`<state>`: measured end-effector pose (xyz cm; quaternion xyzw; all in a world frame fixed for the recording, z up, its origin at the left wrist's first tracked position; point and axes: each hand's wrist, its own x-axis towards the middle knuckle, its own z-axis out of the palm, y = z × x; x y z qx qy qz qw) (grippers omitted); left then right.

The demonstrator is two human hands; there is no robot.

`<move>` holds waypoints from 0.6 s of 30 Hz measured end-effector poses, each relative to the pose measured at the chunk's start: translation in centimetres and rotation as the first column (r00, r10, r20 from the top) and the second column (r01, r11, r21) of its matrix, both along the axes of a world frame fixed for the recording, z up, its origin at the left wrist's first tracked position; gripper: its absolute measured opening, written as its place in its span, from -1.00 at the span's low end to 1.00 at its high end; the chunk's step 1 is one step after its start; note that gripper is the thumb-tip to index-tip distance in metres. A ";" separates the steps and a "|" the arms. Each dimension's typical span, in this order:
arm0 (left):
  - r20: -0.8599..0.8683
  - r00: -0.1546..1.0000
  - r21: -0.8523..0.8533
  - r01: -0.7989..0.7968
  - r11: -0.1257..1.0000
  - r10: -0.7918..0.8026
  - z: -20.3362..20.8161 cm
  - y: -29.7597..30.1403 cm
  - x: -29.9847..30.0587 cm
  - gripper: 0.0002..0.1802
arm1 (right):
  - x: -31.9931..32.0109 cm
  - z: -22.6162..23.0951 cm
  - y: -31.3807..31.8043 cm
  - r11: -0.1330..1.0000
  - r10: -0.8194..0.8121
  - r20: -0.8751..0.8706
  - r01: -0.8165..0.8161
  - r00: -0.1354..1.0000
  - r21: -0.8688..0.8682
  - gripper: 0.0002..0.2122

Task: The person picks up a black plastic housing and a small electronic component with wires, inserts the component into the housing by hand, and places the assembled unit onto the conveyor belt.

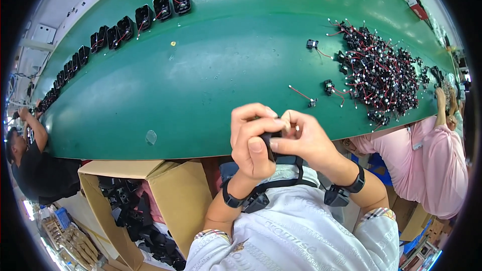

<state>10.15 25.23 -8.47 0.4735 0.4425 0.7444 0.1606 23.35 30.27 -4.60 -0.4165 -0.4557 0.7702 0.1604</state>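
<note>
Close to my body, at the near edge of the green table, my left hand [253,143] is closed around a black plastic housing [271,143]. Most of that housing is covered by my fingers. My right hand [310,138] meets it from the other side, thumb and fingers pinched together at its upper end. A small white tip [297,128] shows between the right fingers; what it belongs to is hidden. To the right lie a few loose small black parts [328,88] with red wires and white connectors.
A large pile of wired black parts [384,73] covers the table's right side. Black housings [143,17] form a long curved row at far left. An open cardboard box [183,206] of black pieces stands below left. People sit at both sides, one in pink [432,165].
</note>
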 end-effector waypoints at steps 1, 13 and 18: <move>0.078 0.996 0.004 0.052 0.999 -0.052 0.1 -0.1 0.2 -0.48 | -0.1 -0.6 -0.2 0.998 -0.033 -0.027 0.034 0.999 0.043 -0.80; -0.133 0.954 -0.352 -0.299 0.887 0.269 -0.1 1.2 -6.0 -0.43 | -9.3 -1.3 13.4 0.963 -0.049 0.030 0.040 0.998 0.265 -0.79; -0.201 0.945 -0.360 -0.317 0.877 0.259 -0.9 -3.3 -7.5 -0.67 | -18.9 -2.4 23.6 0.790 -0.152 0.293 -0.062 0.944 0.610 -0.74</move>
